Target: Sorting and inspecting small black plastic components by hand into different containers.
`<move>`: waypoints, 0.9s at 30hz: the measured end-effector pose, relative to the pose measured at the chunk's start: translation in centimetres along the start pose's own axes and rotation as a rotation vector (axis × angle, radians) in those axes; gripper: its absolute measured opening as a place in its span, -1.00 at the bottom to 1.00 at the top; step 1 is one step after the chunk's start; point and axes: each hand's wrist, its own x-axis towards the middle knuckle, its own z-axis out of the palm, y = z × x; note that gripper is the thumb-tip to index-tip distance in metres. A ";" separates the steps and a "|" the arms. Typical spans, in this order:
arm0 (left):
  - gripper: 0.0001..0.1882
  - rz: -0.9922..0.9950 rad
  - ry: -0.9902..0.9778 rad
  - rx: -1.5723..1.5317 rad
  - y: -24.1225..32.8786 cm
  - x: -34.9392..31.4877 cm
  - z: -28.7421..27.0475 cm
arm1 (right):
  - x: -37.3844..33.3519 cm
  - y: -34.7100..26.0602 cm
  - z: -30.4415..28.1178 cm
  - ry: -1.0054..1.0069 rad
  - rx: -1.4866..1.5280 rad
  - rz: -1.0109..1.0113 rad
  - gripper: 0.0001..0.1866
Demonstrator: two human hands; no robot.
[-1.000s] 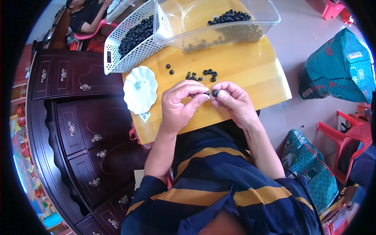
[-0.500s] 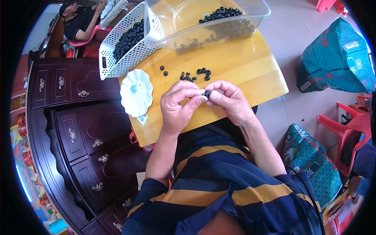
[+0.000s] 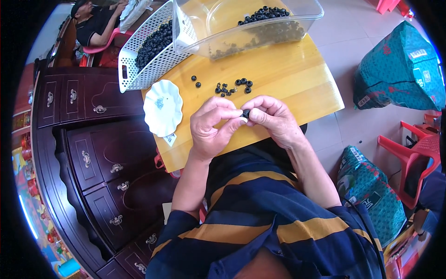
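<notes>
My left hand (image 3: 211, 129) and my right hand (image 3: 274, 121) meet fingertip to fingertip over the near edge of a yellow wooden table (image 3: 288, 79). Together they pinch one small black ring-shaped piece (image 3: 245, 113). Just beyond the hands, several loose black pieces (image 3: 232, 87) lie scattered on the tabletop. A clear plastic tub (image 3: 260, 23) holding many of the same black pieces stands at the far side. Beside it on the left a white perforated basket (image 3: 148, 51) is also filled with them.
A white scalloped dish (image 3: 162, 108) sits at the table's left edge. Dark wooden drawer cabinets (image 3: 88, 139) stand to the left. Another person (image 3: 95, 23) sits at the far left. Green printed sacks (image 3: 399, 69) and red plastic chairs (image 3: 418, 153) are on the right.
The view has shifted slightly, so the table and tubs sit higher in the frame. My hands stay together on the black piece, fingers working it a little.
</notes>
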 end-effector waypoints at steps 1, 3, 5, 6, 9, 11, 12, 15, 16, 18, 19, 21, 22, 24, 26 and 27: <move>-0.83 0.002 0.015 0.001 -0.1 -0.1 0.1 | 0.0 0.0 0.0 0.000 -0.002 -0.002 -0.79; -0.83 0.003 0.032 0.002 -0.2 -0.2 0.2 | 0.0 0.0 0.0 0.001 -0.002 -0.001 -0.79; -0.83 -0.001 0.036 -0.025 -0.3 -0.3 0.3 | 0.0 0.0 0.0 0.003 -0.002 0.000 -0.80; -0.83 -0.002 0.036 -0.024 -0.2 -0.3 0.3 | -0.1 0.0 0.0 -0.002 0.009 0.001 -0.80; -0.83 -0.022 0.027 -0.052 -0.2 -0.2 0.3 | -0.1 -0.1 -0.1 -0.003 0.002 0.013 -0.80; -0.83 -0.032 0.034 -0.065 -0.3 -0.4 0.4 | -0.1 -0.2 -0.1 0.000 -0.015 0.026 -0.80; -0.83 -0.033 0.034 -0.064 -0.2 -0.5 0.5 | -0.1 -0.2 0.0 -0.001 -0.008 0.017 -0.80; -0.83 -0.044 0.061 -0.038 -0.1 -0.7 0.8 | 0.0 -0.2 0.0 0.008 -0.011 0.009 -0.80; -0.83 -0.047 0.071 -0.040 -0.1 -0.7 0.9 | 0.0 -0.2 0.0 0.018 -0.019 0.011 -0.80; -0.82 -0.053 0.081 -0.039 -0.2 -0.8 0.8 | 0.0 -0.1 0.0 0.015 -0.016 0.003 -0.81; -0.81 -0.058 0.063 -0.052 -0.3 -0.8 0.7 | 0.0 0.0 0.0 0.013 -0.013 -0.007 -0.81; -0.80 -0.065 0.045 -0.066 -0.3 -0.8 0.6 | 0.0 -0.1 0.1 0.013 -0.024 0.000 -0.81; -0.78 -0.218 0.024 -0.298 -0.2 -0.8 0.5 | 0.0 -0.2 0.1 0.013 -0.036 0.006 -0.82; -0.77 -0.371 0.004 -0.528 -0.1 -0.7 0.2 | -0.1 -0.3 0.1 -0.027 -0.043 0.011 -0.80; -0.68 -0.517 -0.127 -0.777 -0.3 -0.5 -0.2 | -0.2 -0.5 0.3 -0.070 -0.049 0.018 -0.78; -0.68 -0.518 -0.123 -0.773 -0.5 -0.6 -0.3 | -0.2 -0.6 0.5 -0.067 -0.048 0.032 -0.76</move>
